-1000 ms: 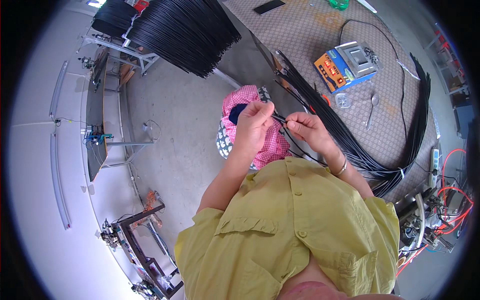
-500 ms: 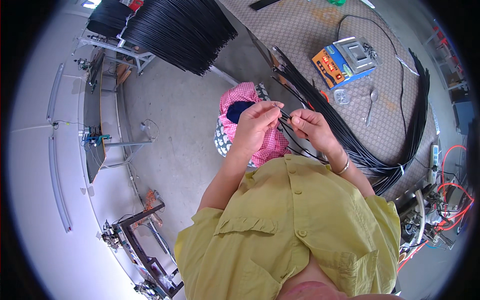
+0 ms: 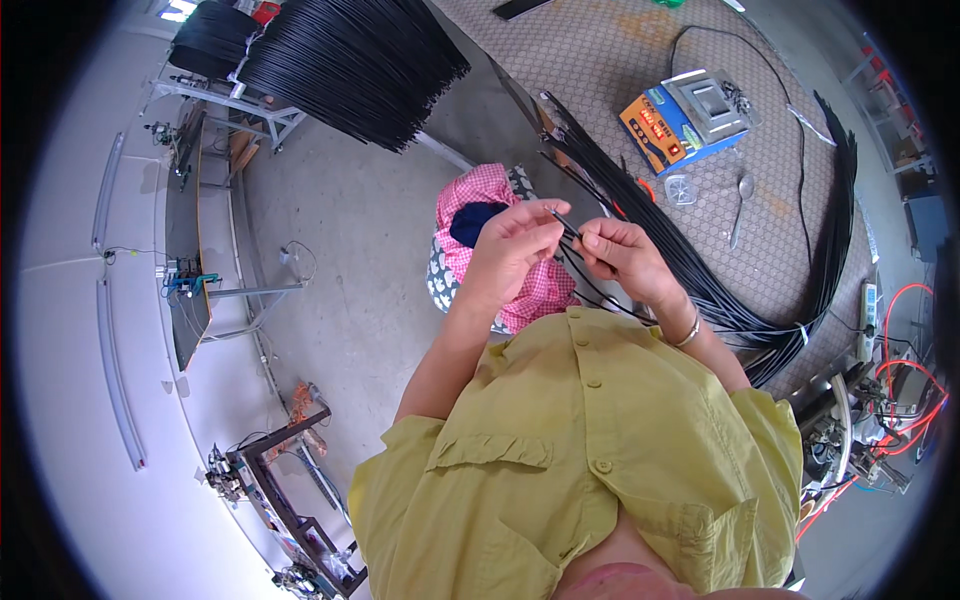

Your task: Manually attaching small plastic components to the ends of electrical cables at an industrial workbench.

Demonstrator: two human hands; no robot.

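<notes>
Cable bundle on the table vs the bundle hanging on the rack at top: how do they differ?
The table bundle lies flat along the patterned table, bent into a long curve; the rack bundle hangs over a metal frame above the concrete floor, strands fanning out straight. The table bundle looks thinner, the rack bundle much thicker. The left hand and right hand pinch a strand beside the table bundle; nobody touches the rack bundle. Both are black, thin strands.

This is a workshop. Big bundles of black cables [image 3: 360, 60] hang on a metal rack [image 3: 225, 100]. More black cables [image 3: 680, 270] lie on a big work table [image 3: 620, 50]. The floor [image 3: 350, 250] is bare grey concrete. Machines with red wires [image 3: 900, 400] stand at the side.
</notes>
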